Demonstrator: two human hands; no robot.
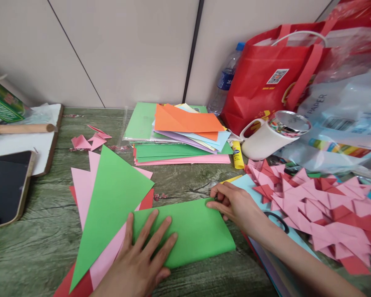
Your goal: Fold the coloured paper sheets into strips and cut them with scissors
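Note:
A sheet of green paper point(191, 235), folded over into a rectangle, lies on the table in front of me. My left hand point(148, 243) rests flat on its left part with the fingers spread. At the far right corner my right hand point(228, 202) pinches the paper's edge between thumb and fingers. Left of it, a green paper triangle point(111, 202) lies on top of pink paper point(83, 185) and red paper point(80, 280). Beneath my right forearm, light blue paper point(250, 185) and a dark scissors handle point(278, 220) show in part.
Stacked coloured paper point(185, 119) stands at the back, beside a yellow glue stick point(237, 154). Folded pink and red pieces point(315, 210) pile up at right. Behind them are a white mug point(259, 142), a red bag point(266, 82) and a bottle point(225, 78). A phone point(9, 185) lies left.

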